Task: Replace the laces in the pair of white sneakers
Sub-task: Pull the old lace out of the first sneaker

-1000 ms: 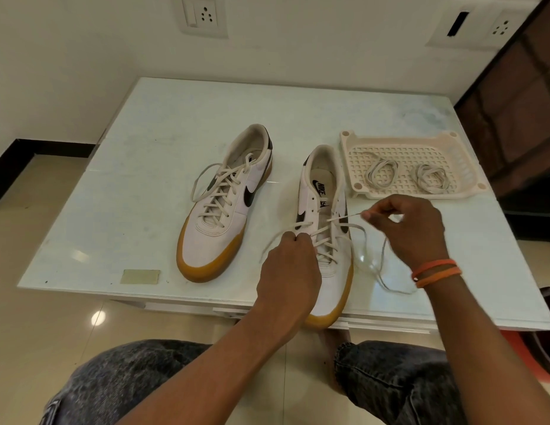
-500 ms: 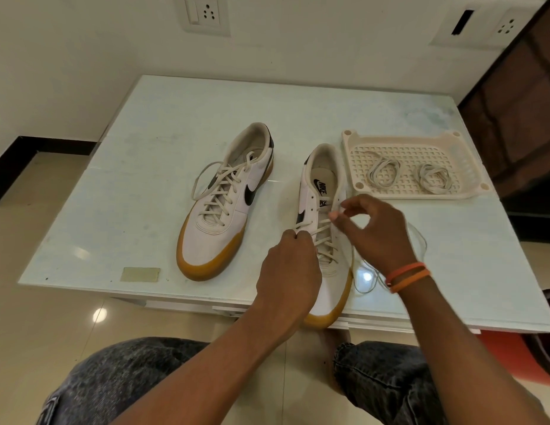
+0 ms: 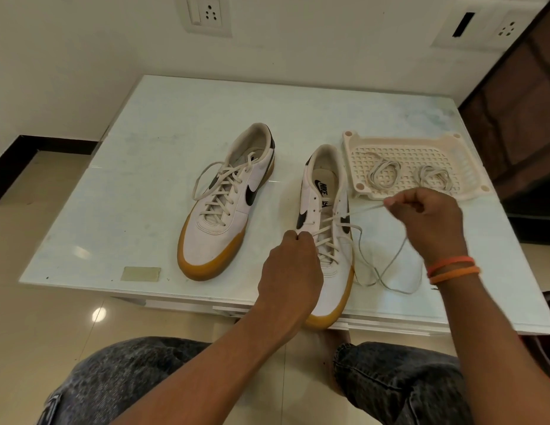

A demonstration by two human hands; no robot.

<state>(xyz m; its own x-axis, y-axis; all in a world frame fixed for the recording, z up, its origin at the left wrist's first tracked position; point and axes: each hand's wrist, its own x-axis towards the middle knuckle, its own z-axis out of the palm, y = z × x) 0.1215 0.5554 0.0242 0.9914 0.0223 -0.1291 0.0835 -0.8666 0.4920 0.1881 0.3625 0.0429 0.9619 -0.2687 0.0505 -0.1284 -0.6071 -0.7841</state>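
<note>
Two white sneakers with gum soles and black swooshes lie on the pale table point(image 3: 163, 124). The left sneaker point(image 3: 227, 210) is fully laced. The right sneaker point(image 3: 326, 216) is laced only over its lower eyelets. My left hand point(image 3: 292, 271) grips that shoe's left edge at the laces. My right hand point(image 3: 427, 219) pinches one end of the lace point(image 3: 353, 213) and holds it taut out to the right of the shoe. Slack lace point(image 3: 387, 271) loops on the table below my right wrist.
A cream perforated tray point(image 3: 353, 148) stands right of the shoes, holding two coiled laces point(image 3: 382, 173) point(image 3: 435, 176). A tan label point(image 3: 141, 273) sits near the table's front left edge. The wall rises behind, dark furniture on the right, my knees below the front edge.
My right hand moved from close over the shoe's eyelets out to the right, drawing the lace end taut. My left hand stayed on the shoe.
</note>
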